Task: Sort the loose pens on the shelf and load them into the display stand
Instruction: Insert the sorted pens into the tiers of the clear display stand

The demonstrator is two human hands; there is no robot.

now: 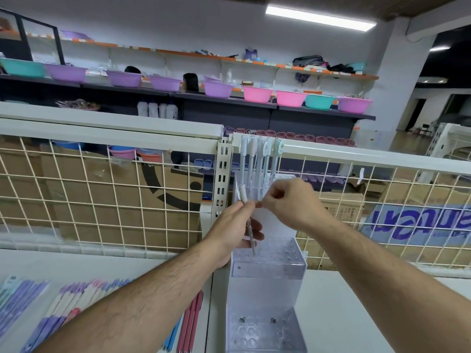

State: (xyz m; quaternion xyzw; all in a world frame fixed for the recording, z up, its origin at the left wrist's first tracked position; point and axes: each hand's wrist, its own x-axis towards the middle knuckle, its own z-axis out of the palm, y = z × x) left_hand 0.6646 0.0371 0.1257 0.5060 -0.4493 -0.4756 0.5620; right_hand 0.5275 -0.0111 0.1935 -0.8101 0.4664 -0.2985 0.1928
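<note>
Head view: the left grip (pixel 233 231) pinches a white-capped pen (pixel 251 233), tip at the display stand's (pixel 267 270) middle-tier holes. The right grip (pixel 293 202) curls just beside it, contents unclear. Tilted, the tip may miss its hole; knuckles could topple the standing pens (pixel 254 159).

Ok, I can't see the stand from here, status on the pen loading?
Left grip pinching a clear pen, tip at the display stand middle tier. Right grip fingertips by the pen, hold unclear. Nothing in the way.
</note>
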